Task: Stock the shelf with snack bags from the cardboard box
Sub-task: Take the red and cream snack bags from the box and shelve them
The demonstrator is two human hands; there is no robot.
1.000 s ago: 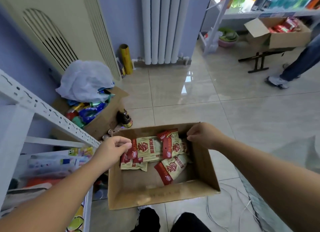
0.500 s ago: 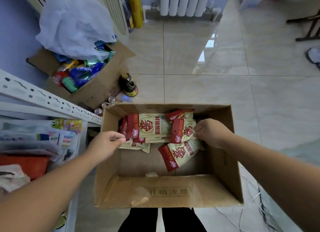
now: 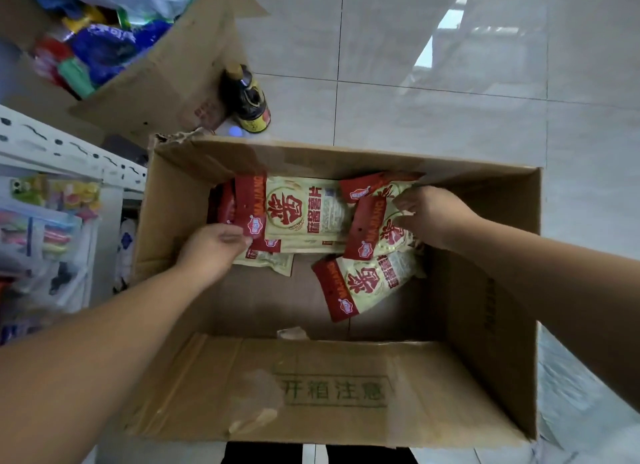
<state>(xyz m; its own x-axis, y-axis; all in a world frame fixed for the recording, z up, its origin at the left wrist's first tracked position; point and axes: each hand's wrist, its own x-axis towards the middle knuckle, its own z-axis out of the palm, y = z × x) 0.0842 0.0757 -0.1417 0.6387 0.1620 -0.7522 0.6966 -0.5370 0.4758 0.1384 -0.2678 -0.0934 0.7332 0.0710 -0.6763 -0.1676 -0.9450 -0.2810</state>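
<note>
Snack bags [image 3: 304, 214]: heaped inside cardboard box [image 3: 346, 394], at its far wall. Probably light, slippery film; pinch the flat red seam. Left hand [image 3: 211, 248] fingers pinch one there; right hand [image 3: 433, 217] on another, grip unclear.

Glossy pale floor tiles [image 3: 450, 117] fill the upper right of the frame, crossed by thin dark grout lines. A bright patch of reflected light [image 3: 446, 23] streaks across them near the top. At upper left an open brown carton [image 3: 166, 65] of colourful packets sits on the floor, with a dark bottle [image 3: 247, 99] just beside it.
</note>
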